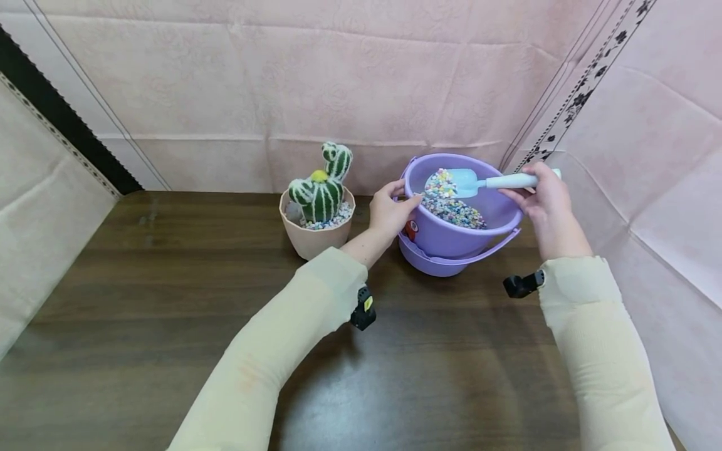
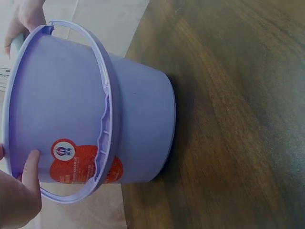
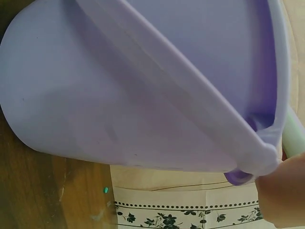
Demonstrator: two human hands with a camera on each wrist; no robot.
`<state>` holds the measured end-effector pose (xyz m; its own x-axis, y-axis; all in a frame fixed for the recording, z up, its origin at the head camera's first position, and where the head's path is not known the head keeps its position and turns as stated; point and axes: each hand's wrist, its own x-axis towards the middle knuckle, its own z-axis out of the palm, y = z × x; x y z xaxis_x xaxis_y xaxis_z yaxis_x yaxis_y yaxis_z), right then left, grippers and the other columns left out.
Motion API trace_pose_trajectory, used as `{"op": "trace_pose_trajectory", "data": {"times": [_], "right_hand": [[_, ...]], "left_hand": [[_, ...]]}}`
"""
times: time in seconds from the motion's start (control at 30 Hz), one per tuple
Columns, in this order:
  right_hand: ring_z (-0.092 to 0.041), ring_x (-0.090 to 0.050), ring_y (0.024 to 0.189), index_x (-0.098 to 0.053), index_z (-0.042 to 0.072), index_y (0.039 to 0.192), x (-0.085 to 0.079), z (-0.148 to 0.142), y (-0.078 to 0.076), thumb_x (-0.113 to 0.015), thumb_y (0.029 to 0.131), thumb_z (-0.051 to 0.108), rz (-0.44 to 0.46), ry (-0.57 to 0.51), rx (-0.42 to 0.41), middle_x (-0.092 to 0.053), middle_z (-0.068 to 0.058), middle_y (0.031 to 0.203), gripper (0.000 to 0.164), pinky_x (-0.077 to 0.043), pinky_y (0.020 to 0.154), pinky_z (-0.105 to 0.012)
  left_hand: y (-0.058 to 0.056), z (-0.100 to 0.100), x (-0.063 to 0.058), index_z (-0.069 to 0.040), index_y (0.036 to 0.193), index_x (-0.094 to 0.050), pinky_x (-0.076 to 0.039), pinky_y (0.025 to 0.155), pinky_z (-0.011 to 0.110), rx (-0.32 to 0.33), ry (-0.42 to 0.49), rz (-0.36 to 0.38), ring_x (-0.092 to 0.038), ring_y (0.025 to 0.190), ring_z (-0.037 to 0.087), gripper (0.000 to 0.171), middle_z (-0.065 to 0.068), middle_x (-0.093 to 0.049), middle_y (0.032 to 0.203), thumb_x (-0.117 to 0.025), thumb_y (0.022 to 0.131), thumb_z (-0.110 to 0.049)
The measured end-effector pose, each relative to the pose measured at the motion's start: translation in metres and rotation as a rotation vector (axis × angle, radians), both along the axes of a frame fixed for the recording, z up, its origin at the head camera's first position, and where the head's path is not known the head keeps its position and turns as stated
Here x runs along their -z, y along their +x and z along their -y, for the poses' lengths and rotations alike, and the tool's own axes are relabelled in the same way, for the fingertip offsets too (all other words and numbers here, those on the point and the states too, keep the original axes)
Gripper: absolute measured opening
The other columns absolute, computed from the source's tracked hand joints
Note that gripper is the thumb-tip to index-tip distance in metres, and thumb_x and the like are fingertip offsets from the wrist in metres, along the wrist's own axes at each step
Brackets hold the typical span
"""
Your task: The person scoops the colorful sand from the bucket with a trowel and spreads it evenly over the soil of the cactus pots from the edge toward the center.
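A purple bucket (image 1: 451, 241) stands on the wooden surface, its carrying handle hanging down around the near side. Small multicoloured pebbles (image 1: 465, 215) lie inside it. At the bucket's left rim, my left hand (image 1: 389, 213) grips the edge; in the left wrist view one finger (image 2: 31, 171) lies against the outer wall near a red sticker (image 2: 74, 164). My right hand (image 1: 548, 199) holds a small shovel by its pale handle (image 1: 510, 181). The shovel's light blue blade (image 1: 465, 183) is over the bucket's opening and bears a heap of pebbles (image 1: 442, 183).
Left of the bucket, a knitted cactus (image 1: 324, 197) stands in a beige pot (image 1: 316, 241) with pebbles around its base. Pink cloth walls (image 1: 338, 81) border the brown wooden surface (image 1: 197, 300). A tiny green piece (image 3: 106, 190) lies on the wood beside the bucket.
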<state>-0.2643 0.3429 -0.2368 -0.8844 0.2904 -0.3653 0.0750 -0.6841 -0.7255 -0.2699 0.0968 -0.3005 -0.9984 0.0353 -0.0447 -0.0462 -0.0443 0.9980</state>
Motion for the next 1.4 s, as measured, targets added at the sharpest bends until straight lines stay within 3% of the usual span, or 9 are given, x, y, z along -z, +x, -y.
{"op": "trace_pose_trajectory", "data": {"times": [0.2,0.33,0.43,0.57,0.87,1.03,1.13,1.4], "right_hand": [[-0.026,-0.059,0.101,-0.049,0.007,0.088,0.002,0.001,-0.001,-0.060,0.083,-0.004,0.008,-0.017,-0.014,-0.044,-0.008,0.101,0.016,-0.053,0.081,-0.048],[-0.024,-0.051,0.115,-0.045,0.009,0.090,0.002,-0.002,-0.001,-0.059,0.085,-0.003,0.011,-0.042,-0.006,-0.042,-0.008,0.103,0.019,-0.048,0.087,-0.048],[-0.024,-0.050,0.115,-0.045,0.009,0.089,0.003,-0.005,0.000,-0.058,0.085,-0.003,0.018,-0.055,-0.008,-0.043,-0.008,0.103,0.018,-0.046,0.088,-0.048],[-0.025,-0.056,0.107,-0.047,0.008,0.087,0.003,-0.006,0.000,-0.059,0.086,-0.002,0.029,-0.063,-0.007,-0.044,-0.009,0.101,0.015,-0.048,0.085,-0.049],[-0.030,-0.062,0.094,-0.049,0.009,0.084,-0.002,0.000,-0.002,-0.060,0.082,-0.004,0.049,-0.019,0.006,-0.040,-0.006,0.103,0.017,-0.057,0.074,-0.046],[-0.027,-0.055,0.114,-0.048,0.010,0.089,-0.005,0.003,-0.004,-0.062,0.079,-0.006,0.044,-0.081,0.007,-0.044,-0.008,0.104,0.023,-0.050,0.087,-0.047],[-0.023,-0.044,0.127,-0.049,0.009,0.091,-0.006,0.006,-0.005,-0.063,0.079,-0.006,0.036,-0.097,0.000,-0.045,-0.008,0.105,0.024,-0.047,0.091,-0.047],[-0.028,-0.062,0.096,-0.050,0.006,0.084,-0.009,0.014,-0.002,-0.063,0.079,-0.005,0.013,-0.117,-0.020,-0.046,-0.007,0.098,0.018,-0.052,0.086,-0.048]], "left_hand": [[0.003,0.006,0.001,-0.008,0.129,-0.055,-0.059,0.074,0.026,-0.008,-0.080,-0.026,-0.067,0.098,0.022,0.046,0.011,-0.062,0.122,-0.068,0.086,-0.016],[0.010,0.018,0.002,-0.008,0.125,-0.059,-0.058,0.072,0.024,0.029,-0.171,-0.075,-0.067,0.093,0.020,0.042,0.009,-0.066,0.115,-0.068,0.086,-0.021],[0.014,0.030,0.002,-0.008,0.123,-0.060,-0.057,0.072,0.024,0.084,-0.195,-0.094,-0.065,0.095,0.019,0.040,0.009,-0.067,0.113,-0.067,0.086,-0.023],[0.015,0.048,0.001,-0.005,0.123,-0.060,-0.058,0.074,0.029,0.128,-0.159,-0.118,-0.064,0.101,0.022,0.039,0.013,-0.067,0.113,-0.065,0.087,-0.019],[0.021,0.077,-0.008,-0.007,0.115,-0.064,-0.058,0.074,0.027,0.157,-0.216,-0.180,-0.063,0.097,0.019,0.030,0.012,-0.068,0.110,-0.064,0.088,-0.019],[0.027,0.091,-0.010,-0.006,0.116,-0.063,-0.058,0.080,0.033,0.174,-0.154,-0.143,-0.062,0.100,0.019,0.030,0.013,-0.066,0.112,-0.064,0.088,-0.017],[0.029,0.101,-0.010,-0.006,0.117,-0.062,-0.057,0.083,0.036,0.183,-0.137,-0.130,-0.061,0.101,0.018,0.030,0.014,-0.065,0.113,-0.064,0.088,-0.017],[0.035,0.130,-0.007,0.001,0.118,-0.061,-0.056,0.085,0.036,0.152,-0.164,-0.146,-0.061,0.091,0.009,0.032,0.017,-0.064,0.114,-0.062,0.089,-0.013]]}}
